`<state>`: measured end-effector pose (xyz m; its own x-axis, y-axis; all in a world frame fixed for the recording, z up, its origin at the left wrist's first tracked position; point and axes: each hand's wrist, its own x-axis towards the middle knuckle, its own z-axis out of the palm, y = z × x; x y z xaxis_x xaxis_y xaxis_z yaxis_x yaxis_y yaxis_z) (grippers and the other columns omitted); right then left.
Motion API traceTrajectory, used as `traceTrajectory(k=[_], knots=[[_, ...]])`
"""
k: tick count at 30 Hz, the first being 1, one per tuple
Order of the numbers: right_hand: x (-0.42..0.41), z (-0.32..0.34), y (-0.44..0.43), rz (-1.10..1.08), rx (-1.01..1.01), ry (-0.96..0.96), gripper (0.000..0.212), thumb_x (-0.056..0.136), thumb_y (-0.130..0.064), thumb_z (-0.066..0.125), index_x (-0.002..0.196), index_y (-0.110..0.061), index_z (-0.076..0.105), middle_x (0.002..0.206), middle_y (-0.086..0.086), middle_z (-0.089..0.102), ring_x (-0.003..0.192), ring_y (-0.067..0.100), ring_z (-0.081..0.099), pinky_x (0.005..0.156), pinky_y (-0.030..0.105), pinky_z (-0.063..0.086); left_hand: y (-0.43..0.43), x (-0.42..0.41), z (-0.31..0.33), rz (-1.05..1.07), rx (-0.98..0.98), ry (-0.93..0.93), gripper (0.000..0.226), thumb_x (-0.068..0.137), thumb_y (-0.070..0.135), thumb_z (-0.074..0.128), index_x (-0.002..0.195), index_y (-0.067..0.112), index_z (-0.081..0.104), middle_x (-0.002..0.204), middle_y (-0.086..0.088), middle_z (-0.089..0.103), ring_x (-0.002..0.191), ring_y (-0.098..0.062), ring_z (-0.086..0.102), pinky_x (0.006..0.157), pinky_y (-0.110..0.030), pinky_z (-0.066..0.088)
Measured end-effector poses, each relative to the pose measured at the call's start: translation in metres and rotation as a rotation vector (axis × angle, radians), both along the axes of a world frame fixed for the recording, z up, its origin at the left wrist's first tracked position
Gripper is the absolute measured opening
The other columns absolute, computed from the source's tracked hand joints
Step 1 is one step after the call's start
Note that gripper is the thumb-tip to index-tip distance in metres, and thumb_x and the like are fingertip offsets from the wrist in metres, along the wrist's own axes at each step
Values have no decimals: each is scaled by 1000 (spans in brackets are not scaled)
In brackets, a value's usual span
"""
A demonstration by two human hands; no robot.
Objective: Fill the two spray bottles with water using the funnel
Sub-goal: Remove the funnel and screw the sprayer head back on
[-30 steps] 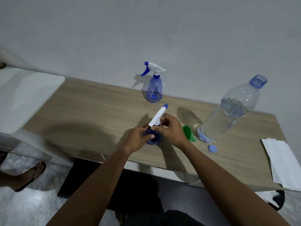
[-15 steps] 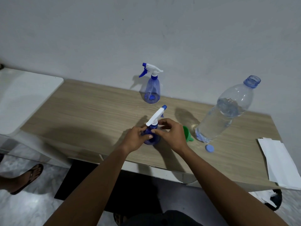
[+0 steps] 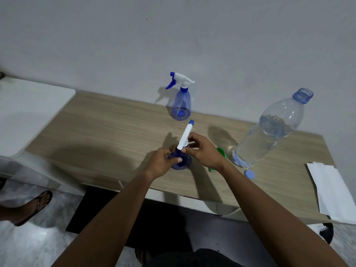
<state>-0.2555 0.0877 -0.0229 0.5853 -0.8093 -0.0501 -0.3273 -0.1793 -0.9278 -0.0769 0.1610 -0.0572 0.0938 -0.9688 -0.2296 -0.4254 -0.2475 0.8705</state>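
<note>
At the front edge of the table (image 3: 115,135), your left hand (image 3: 161,162) gripped the spray bottle (image 3: 185,162) so your right hand (image 3: 206,151), pinching its sprayer (image 3: 185,136), could twist it.

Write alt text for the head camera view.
A person's left hand grips a blue spray bottle on a wooden table while the right hand pinches its white spray head. A second spray bottle, an uncapped water bottle and a green funnel sit nearby.

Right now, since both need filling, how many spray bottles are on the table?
2. The far spray bottle stands alone by the wall; the near spray bottle is held by the left hand and right hand. None seems hidden.
</note>
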Motion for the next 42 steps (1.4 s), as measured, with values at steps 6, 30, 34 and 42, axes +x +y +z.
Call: traceTrajectory(k=[6,30,34,42], knots=[[9,-4,6,-93,-39,8,33,79,-27,84,90,-34,54,97,-9,68,94,20,71,87,47,58,0,0,-1,-6,-5,-1,19,89,10,73,107,15,74,82,3,75,78,-5,69,66,-12,48],[-6,-5,-9,37,43,-21,24,90,-7,75,114,-6,74,111,5,76,108,21,71,101,42,56,-3,11,2,-100,47,50,26,91,6,71,117,7,72,101,-3,75,81,10,69,76,-9,49],[-5,-7,-3,8,31,-35,25,91,-6,74,115,-4,72,112,5,75,107,19,72,99,37,57,-3,14,2,-94,46,11,22,89,10,74,111,8,75,98,-7,77,81,2,70,77,-14,52],[5,-16,17,-136,-33,-54,19,90,-7,74,108,-9,68,104,4,73,97,22,75,88,34,58,1,8,2,-39,25,-21,21,87,12,75,108,13,78,95,-8,78,86,-13,72,68,-7,46]])
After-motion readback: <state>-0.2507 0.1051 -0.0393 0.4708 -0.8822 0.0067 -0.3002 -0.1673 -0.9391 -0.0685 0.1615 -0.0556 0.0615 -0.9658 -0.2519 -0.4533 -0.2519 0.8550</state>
